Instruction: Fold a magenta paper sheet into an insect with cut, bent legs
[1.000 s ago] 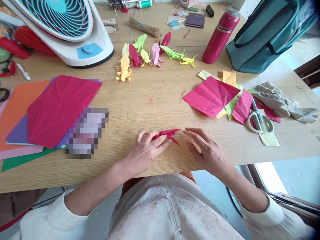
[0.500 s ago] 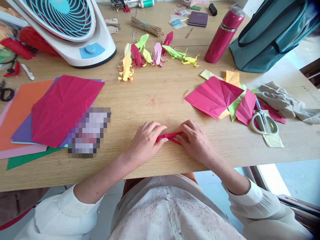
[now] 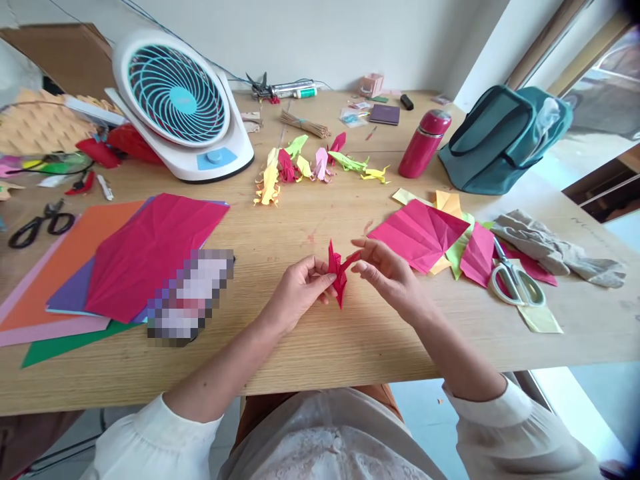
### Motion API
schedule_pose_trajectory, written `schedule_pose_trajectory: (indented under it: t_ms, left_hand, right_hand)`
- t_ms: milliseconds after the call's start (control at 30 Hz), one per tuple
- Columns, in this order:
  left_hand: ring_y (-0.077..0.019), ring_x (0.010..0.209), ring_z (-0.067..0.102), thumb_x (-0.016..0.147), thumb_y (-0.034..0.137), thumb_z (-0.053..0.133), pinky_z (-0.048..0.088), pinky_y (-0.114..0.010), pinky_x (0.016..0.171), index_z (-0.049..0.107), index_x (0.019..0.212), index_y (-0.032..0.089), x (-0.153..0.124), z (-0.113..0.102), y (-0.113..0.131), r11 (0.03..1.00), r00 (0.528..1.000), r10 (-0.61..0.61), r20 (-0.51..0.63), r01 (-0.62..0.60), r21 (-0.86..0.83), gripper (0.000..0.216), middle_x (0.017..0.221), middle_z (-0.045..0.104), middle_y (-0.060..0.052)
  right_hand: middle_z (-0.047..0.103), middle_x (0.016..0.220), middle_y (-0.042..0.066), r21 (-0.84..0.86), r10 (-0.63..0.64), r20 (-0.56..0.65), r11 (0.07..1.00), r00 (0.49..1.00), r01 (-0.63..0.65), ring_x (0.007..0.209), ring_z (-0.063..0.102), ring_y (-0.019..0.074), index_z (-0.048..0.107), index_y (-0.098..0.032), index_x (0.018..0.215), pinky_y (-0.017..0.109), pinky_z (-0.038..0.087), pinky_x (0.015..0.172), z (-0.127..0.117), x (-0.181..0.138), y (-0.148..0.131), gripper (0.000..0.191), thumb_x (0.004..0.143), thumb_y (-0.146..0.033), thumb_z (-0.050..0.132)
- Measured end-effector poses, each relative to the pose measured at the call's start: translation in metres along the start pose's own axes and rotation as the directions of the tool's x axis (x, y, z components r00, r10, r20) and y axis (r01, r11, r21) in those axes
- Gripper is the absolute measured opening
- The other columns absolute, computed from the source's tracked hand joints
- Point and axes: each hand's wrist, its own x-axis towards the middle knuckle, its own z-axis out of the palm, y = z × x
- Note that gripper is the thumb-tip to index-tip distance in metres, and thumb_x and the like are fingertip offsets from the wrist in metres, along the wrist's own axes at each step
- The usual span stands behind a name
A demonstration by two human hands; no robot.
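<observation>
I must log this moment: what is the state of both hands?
Left hand: closed, pinching the red folded paper.
Right hand: fingertips at the paper's flap; grip cannot be told.

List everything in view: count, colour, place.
Folded paper: one, red, centre
Sheet stack: several, multicoloured, left
Pixelated item: one, greyish, left
Dark scissors: one, black, left
Pale scissors: one, whitish, right
Loose papers: several, multicoloured, right
Paper figures: about nine, multicoloured, back
Fan: one, white-blue, left
Flask: one, red, right
Bag: one, teal, right
Cloth: one, grey, right
Stick bundle: one, tan, back
Notebook: one, purple, back
Table: one, brown, beneath
Clutter: uncounted, mixed, back
Left hand: one, gripping folded paper
Right hand: one, at folded paper
</observation>
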Motion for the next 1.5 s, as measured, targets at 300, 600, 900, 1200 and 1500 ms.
schedule_pose_trajectory:
  t_ms: [300,600,900,1200,1500]
  left_hand:
    - [-0.0039,0.055,0.039,0.074,0.033,0.08,0.024,-0.013,0.045,0.053,0.077,0.017,0.004,0.001,-0.014,0.961,0.996,-0.089,-0.017,0.082,-0.266,0.032,0.071,0.059,0.002]
    - [-0.01,0.072,0.063,0.083,0.025,0.074,0.047,-0.021,0.064,0.056,0.095,0.02,0.004,-0.01,-0.01,0.959,0.959,0.267,-0.095,-0.255,0.122,0.022,0.092,0.067,0.0]
    - [-0.0088,0.063,0.057,0.086,0.022,0.07,0.042,-0.021,0.055,0.053,0.099,0.023,0.0,-0.011,-0.013,0.869,0.912,0.396,-0.112,-0.332,0.366,0.021,0.079,0.058,0.004]
    - [-0.0155,0.085,0.059,0.082,0.017,0.075,0.047,-0.028,0.071,0.067,0.087,0.021,0.003,-0.025,-0.001,0.539,0.78,0.624,0.055,-0.48,0.692,0.011,0.09,0.064,-0.002]
    - [-0.019,0.087,0.06,0.086,0.017,0.073,0.046,-0.032,0.08,0.065,0.083,0.02,0.002,-0.033,0.006,0.296,0.767,0.593,0.245,-0.491,0.819,0.008,0.086,0.068,-0.002]
  right_hand:
    - [0.061,0.073,-0.002,0.196,0.123,0.112,0.97,0.986,-0.143,0.066,0.055,0.0131,0.062,-0.021,0.081,0.028,0.045,0.064,0.03,0.01,0.035,0.035,0.072,-0.046,0.085]
    - [0.056,0.07,-0.002,0.082,0.141,0.163,0.984,0.976,-0.156,0.064,0.046,0.0114,0.06,-0.02,0.079,0.026,0.037,0.06,0.022,0.009,0.028,0.036,0.08,-0.051,0.077]
    - [0.062,0.084,0.001,-0.019,0.099,0.127,0.995,0.987,-0.098,0.077,0.054,0.016,0.063,-0.021,0.092,0.028,0.042,0.069,0.02,0.005,0.034,0.032,0.089,-0.052,0.066]
    - [0.051,0.071,-0.003,-0.064,0.153,0.142,0.987,0.978,-0.145,0.063,0.041,0.0115,0.062,-0.018,0.085,0.026,0.031,0.057,0.019,0.005,0.031,0.031,0.089,-0.049,0.065]
    - [0.052,0.068,-0.002,-0.326,0.131,0.07,0.94,0.989,-0.102,0.063,0.043,0.0122,0.064,-0.017,0.084,0.026,0.032,0.057,0.023,0.001,0.021,0.014,0.088,-0.03,0.059]
